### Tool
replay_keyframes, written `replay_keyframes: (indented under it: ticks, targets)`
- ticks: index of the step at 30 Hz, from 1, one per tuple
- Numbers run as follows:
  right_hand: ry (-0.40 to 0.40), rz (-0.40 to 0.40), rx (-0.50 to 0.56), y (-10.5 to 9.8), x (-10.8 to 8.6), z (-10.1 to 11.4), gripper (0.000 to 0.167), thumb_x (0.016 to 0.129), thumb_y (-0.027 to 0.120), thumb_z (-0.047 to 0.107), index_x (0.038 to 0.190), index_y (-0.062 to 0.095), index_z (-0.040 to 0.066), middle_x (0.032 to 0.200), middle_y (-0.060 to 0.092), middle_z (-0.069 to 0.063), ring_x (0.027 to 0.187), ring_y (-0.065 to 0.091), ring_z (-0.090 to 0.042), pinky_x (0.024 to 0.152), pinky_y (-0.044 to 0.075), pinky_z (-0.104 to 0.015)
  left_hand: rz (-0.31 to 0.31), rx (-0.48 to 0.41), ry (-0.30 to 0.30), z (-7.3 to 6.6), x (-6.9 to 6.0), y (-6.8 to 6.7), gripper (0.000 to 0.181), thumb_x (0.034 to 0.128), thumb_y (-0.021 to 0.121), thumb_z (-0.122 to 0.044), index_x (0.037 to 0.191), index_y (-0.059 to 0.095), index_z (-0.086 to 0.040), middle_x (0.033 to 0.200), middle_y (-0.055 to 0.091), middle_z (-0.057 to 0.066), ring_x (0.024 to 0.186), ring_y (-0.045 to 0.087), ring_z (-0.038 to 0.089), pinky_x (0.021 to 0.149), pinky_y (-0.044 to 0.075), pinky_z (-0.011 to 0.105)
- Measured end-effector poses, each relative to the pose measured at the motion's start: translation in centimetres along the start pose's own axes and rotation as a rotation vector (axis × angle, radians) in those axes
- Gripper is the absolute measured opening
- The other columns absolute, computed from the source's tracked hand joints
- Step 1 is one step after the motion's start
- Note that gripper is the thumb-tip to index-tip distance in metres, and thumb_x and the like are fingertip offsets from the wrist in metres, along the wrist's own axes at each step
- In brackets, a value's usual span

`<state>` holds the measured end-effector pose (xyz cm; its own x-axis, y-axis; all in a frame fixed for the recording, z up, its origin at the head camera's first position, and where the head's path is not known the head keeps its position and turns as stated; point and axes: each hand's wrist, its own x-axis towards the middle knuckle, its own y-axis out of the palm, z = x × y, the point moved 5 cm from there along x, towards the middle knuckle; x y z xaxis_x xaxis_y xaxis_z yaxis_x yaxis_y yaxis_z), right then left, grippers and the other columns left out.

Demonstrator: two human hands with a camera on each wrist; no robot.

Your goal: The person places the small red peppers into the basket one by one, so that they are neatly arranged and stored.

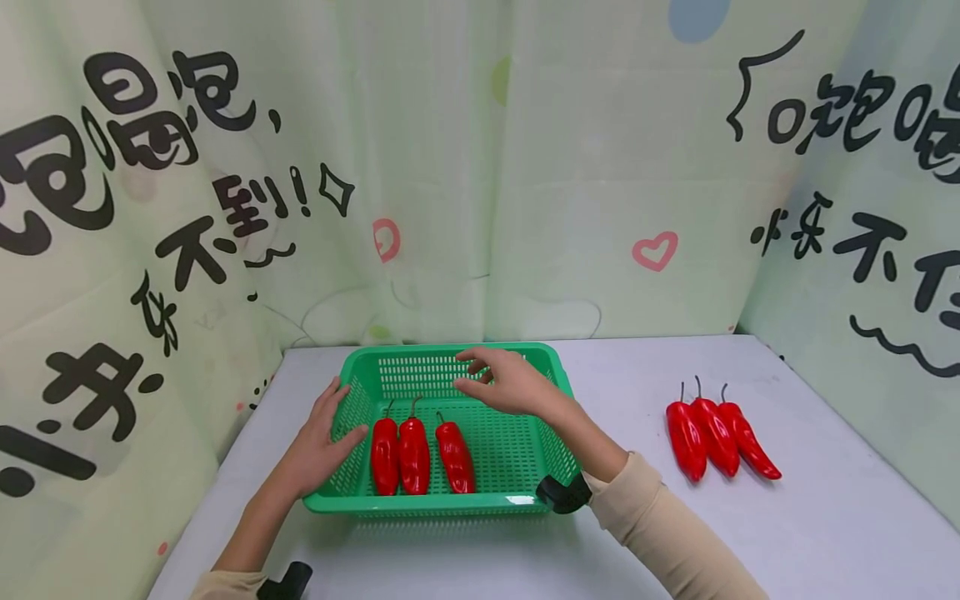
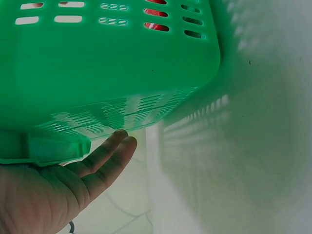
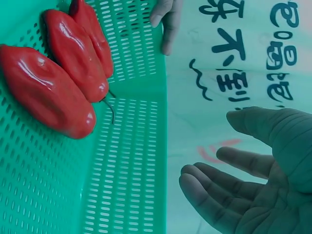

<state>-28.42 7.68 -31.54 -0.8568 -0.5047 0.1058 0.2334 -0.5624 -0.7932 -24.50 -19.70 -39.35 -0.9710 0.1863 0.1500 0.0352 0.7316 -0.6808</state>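
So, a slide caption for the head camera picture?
Left hand at the rim of a green basket, right hand above it; three red peppers inside, three more peppers on the table.

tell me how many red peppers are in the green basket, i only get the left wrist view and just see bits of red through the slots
Observer: The head view shows three red peppers in the green basket.
Operator: any more outside it
Observer: Yes, three more peppers lie on the white table, off to the right of the basket.
Operator: is the right hand holding one
Observer: No, the right hand holds nothing; the right wrist view shows its thumb apart from its fingers with nothing between.
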Motion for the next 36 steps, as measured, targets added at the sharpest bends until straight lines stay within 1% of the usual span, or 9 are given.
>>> replay_keyframes:
  ticks: [8, 11, 18, 21, 25, 29, 34, 36]
  targets:
    - [-0.027, -0.066, 0.029, -1.0, -1.5, 0.1, 0.046, 0.101, 0.064, 0.027, 0.141, 0.058, 0.006, 0.126, 0.069, -0.016, 0.110, 0.069, -0.030, 0.091, 0.058, -0.043, -0.009, -0.004, 0.002, 0.2, 0.1, 0.0, 0.075, 0.1023, 0.059, -0.028, 0.160, 0.021, 0.002, 0.169, 0.007, 0.023, 0.151, 0.017, 0.051, 0.111, 0.029, 0.074]
    - [-0.036, -0.084, 0.038, -1.3, -2.0, 0.0, 0.046, 0.101, 0.064, 0.027, 0.141, 0.058, 0.005, 0.126, 0.069, -0.015, 0.110, 0.069, -0.030, 0.090, 0.059, -0.042, -0.011, -0.005, 0.003, 0.3, 0.2, 0.1, 0.075, 0.1022, 0.059, -0.028, 0.160, 0.021, 0.002, 0.169, 0.007, 0.023, 0.151, 0.018, 0.051, 0.111, 0.029, 0.074]
    - [-0.012, -0.106, 0.085, -1.8, -3.1, -0.2, 0.047, 0.101, 0.066, 0.028, 0.142, 0.058, 0.009, 0.128, 0.068, -0.011, 0.111, 0.068, -0.027, 0.089, 0.059, -0.041, 0.000, -0.002, -0.003, 0.1, 0.0, 0.0, 0.076, 0.1020, 0.060, -0.029, 0.160, 0.022, 0.002, 0.169, 0.007, 0.023, 0.151, 0.018, 0.051, 0.110, 0.030, 0.074]
    - [-0.020, -0.115, 0.097, -2.1, -3.6, -0.3, 0.047, 0.100, 0.066, 0.028, 0.142, 0.058, 0.008, 0.129, 0.068, -0.010, 0.110, 0.068, -0.027, 0.088, 0.059, -0.041, 0.000, -0.002, -0.007, 0.1, 0.0, 0.0, 0.075, 0.1020, 0.060, -0.028, 0.160, 0.022, 0.002, 0.169, 0.007, 0.023, 0.151, 0.018, 0.051, 0.110, 0.030, 0.074]
    - [-0.018, -0.137, 0.097, -2.5, -4.3, -0.4, 0.048, 0.100, 0.067, 0.028, 0.142, 0.058, 0.008, 0.129, 0.068, -0.009, 0.108, 0.069, -0.026, 0.088, 0.059, -0.041, -0.007, -0.005, -0.004, 0.3, 0.1, 0.0, 0.075, 0.1018, 0.059, -0.028, 0.160, 0.022, 0.002, 0.169, 0.007, 0.023, 0.151, 0.018, 0.051, 0.111, 0.029, 0.074]
    - [-0.011, -0.154, 0.097, -2.7, -4.9, -0.8, 0.048, 0.100, 0.068, 0.028, 0.143, 0.058, 0.008, 0.129, 0.068, -0.009, 0.107, 0.069, -0.026, 0.088, 0.060, -0.041, -0.022, -0.005, 0.012, 0.3, 0.2, 0.1, 0.075, 0.1010, 0.060, -0.027, 0.159, 0.023, 0.003, 0.169, 0.009, 0.024, 0.151, 0.019, 0.052, 0.110, 0.030, 0.075]
    - [0.002, -0.178, 0.100, -3.1, -5.4, -1.5, 0.048, 0.099, 0.068, 0.027, 0.143, 0.058, 0.009, 0.125, 0.070, -0.009, 0.106, 0.070, -0.027, 0.086, 0.060, -0.041, -0.020, 0.003, 0.013, 0.3, 0.2, 0.1, 0.075, 0.1009, 0.061, -0.026, 0.159, 0.024, 0.003, 0.169, 0.010, 0.024, 0.150, 0.020, 0.051, 0.109, 0.032, 0.075]
    - [0.006, -0.185, 0.098, -3.3, -5.6, -1.8, 0.048, 0.099, 0.068, 0.027, 0.142, 0.058, 0.009, 0.125, 0.070, -0.010, 0.105, 0.069, -0.027, 0.086, 0.060, -0.043, -0.011, 0.005, 0.005, 0.3, 0.1, 0.1, 0.075, 0.1012, 0.060, -0.025, 0.159, 0.022, 0.002, 0.169, 0.009, 0.023, 0.151, 0.019, 0.051, 0.109, 0.031, 0.074]
